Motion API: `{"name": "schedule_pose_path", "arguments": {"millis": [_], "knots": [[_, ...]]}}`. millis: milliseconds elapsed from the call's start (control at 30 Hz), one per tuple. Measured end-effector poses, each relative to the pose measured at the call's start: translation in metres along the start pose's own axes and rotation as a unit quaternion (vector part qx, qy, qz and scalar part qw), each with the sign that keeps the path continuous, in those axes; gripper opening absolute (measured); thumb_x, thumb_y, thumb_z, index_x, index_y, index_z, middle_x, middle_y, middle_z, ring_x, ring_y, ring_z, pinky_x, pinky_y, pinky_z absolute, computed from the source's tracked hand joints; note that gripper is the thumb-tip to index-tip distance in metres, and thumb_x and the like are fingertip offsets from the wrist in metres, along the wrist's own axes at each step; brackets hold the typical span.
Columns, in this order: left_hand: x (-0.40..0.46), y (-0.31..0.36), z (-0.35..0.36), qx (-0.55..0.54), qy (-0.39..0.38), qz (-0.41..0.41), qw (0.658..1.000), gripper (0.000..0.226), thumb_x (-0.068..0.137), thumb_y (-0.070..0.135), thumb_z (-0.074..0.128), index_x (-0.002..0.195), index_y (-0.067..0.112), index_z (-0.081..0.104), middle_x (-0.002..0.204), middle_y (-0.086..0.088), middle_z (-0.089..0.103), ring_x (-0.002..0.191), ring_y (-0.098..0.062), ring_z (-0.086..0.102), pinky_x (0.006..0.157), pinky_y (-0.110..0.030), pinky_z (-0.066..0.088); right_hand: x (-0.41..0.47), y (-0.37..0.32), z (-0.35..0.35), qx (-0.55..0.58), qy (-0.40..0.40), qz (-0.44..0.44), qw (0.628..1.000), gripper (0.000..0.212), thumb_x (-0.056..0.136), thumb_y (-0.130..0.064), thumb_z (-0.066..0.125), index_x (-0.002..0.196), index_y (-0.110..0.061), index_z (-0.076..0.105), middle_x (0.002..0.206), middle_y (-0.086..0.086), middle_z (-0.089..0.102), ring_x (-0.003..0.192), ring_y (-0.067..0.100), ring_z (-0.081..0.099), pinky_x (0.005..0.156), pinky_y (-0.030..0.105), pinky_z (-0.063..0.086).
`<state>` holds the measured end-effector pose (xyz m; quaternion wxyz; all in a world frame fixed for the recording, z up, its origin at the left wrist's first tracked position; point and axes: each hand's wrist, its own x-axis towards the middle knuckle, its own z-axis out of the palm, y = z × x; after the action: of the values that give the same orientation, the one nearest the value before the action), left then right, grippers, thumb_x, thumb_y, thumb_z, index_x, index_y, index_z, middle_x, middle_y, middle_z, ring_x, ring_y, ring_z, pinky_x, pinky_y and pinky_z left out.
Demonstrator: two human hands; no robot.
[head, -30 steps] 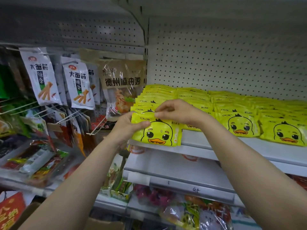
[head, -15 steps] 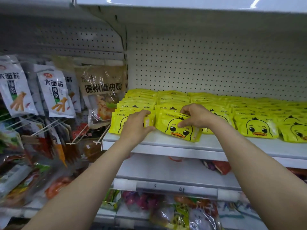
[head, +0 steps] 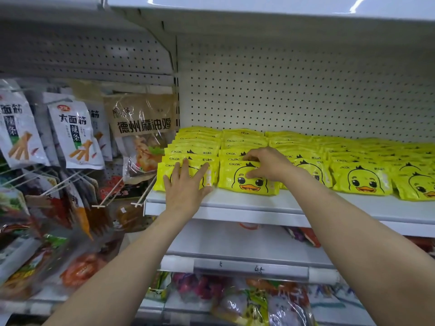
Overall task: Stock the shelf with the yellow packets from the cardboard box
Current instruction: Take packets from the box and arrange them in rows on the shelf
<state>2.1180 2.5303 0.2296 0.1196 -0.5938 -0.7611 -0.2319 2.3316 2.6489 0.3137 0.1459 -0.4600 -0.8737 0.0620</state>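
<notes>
Shelf: five rows of yellow packets in view, overlapped front to back. Left hand: fingers straight, pressing flat on the front packet of the leftmost row. Right hand: fingers and thumb pinching the second row's front packet. Cardboard box out of view.

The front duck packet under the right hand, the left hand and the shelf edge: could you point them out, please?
front duck packet [head: 249, 182], head view, printed duck face.
left hand [head: 186, 188], head view, back of hand.
shelf edge [head: 259, 211], head view, bare front lip.
</notes>
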Motion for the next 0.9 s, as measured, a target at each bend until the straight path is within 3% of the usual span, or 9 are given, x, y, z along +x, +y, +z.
{"name": "schedule_pose_path", "arguments": {"millis": [133, 233, 433, 600, 900], "knots": [[0.001, -0.005, 0.002, -0.004, 0.003, 0.017, 1.0, 0.066, 0.091, 0.058, 0.049, 0.15, 0.045, 0.021, 0.161, -0.01, 0.012, 0.149, -0.032, 0.006, 0.113, -0.059, 0.017, -0.002, -0.006, 0.008, -0.072, 0.036, -0.005, 0.997, 0.058, 0.078, -0.036, 0.078, 0.131, -0.03, 0.057, 0.13, 0.001, 0.057, 0.127, 0.022, 0.043, 0.092, 0.037, 0.048], [-0.001, -0.014, 0.001, -0.021, 0.008, 0.035, 0.999, 0.064, 0.09, 0.057, 0.051, 0.149, 0.045, 0.026, 0.161, -0.009, 0.016, 0.148, -0.032, 0.009, 0.114, -0.057, 0.017, -0.01, -0.021, 0.021, -0.06, 0.128, -0.022, 0.99, 0.053, 0.084, -0.034, 0.073, 0.134, -0.025, 0.056, 0.135, 0.002, 0.056, 0.132, 0.024, 0.039, 0.096, 0.038, 0.045], [-0.008, -0.056, -0.006, -0.043, 0.076, 0.095, 0.992, 0.054, 0.085, 0.039, 0.068, 0.137, 0.029, 0.054, 0.143, -0.023, 0.045, 0.131, -0.043, 0.041, 0.105, -0.053, 0.039, -0.03, -0.073, 0.079, 0.031, 0.239, -0.139, 0.961, 0.045, 0.085, -0.029, 0.072, 0.128, -0.017, 0.064, 0.135, 0.013, 0.059, 0.128, 0.034, 0.051, 0.103, 0.045, 0.045], [-0.011, -0.077, -0.01, -0.06, 0.059, 0.107, 0.991, 0.052, 0.084, 0.03, 0.072, 0.134, 0.027, 0.058, 0.141, -0.02, 0.049, 0.125, -0.041, 0.046, 0.101, -0.051, 0.042, -0.028, -0.106, 0.113, 0.042, 0.225, -0.177, 0.957, 0.043, 0.084, -0.033, 0.068, 0.125, -0.019, 0.066, 0.136, 0.013, 0.059, 0.13, 0.036, 0.051, 0.099, 0.051, 0.049], [0.005, -0.083, -0.007, -0.091, 0.058, 0.133, 0.985, 0.059, 0.077, 0.027, 0.078, 0.133, 0.023, 0.06, 0.138, -0.018, 0.053, 0.123, -0.041, 0.048, 0.1, -0.047, 0.043, -0.009, -0.108, 0.125, -0.03, 0.236, -0.158, 0.958, 0.042, 0.074, -0.027, 0.084, 0.113, -0.018, 0.072, 0.125, 0.012, 0.066, 0.123, 0.034, 0.058, 0.096, 0.044, 0.053]]}}
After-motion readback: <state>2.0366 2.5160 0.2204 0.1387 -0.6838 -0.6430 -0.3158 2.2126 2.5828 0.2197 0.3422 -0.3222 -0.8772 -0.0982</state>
